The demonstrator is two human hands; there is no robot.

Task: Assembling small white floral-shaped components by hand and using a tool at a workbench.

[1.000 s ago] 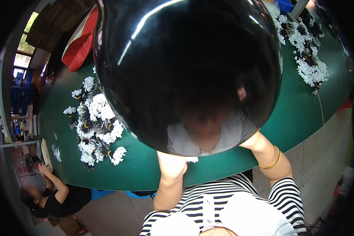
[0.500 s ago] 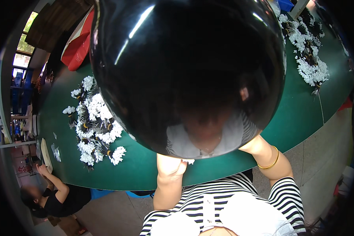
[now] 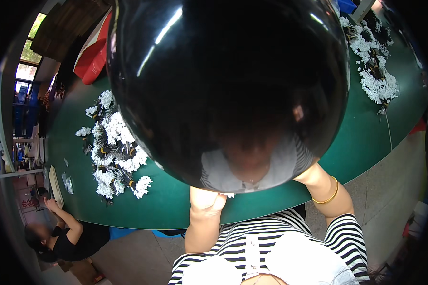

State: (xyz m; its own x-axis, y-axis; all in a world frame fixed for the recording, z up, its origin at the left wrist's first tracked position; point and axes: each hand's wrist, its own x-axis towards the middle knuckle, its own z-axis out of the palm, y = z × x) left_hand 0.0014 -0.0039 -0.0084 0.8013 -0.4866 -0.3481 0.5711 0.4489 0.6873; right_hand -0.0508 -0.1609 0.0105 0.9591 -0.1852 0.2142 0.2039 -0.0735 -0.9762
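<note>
A large glossy black dome [image 3: 228, 95] fills the middle of the view and covers most of what my hands do. Below its lower edge shows the heel of my left hand [image 3: 207, 199], its fingers hidden behind the dome. Beside it a small white bit [image 3: 230, 195] peeks out under the rim; what it belongs to is hidden. My right hand [image 3: 309, 173] reaches under the dome's lower right side, and only the wrist part shows. On that forearm sits a gold bangle [image 3: 328, 194]. What either hand holds cannot be seen.
Bundles of black wires with white ends [image 3: 116, 142] lie left on the green table [image 3: 166, 209]. More such bundles [image 3: 378, 85] lie at the far right. A red bag [image 3: 91, 61] stands at the back left. Another person [image 3: 69, 237] sits at the left edge.
The black dome appears slightly larger and reaches a little farther right. My right wrist has shifted slightly right; the left hand stays almost in place.
</note>
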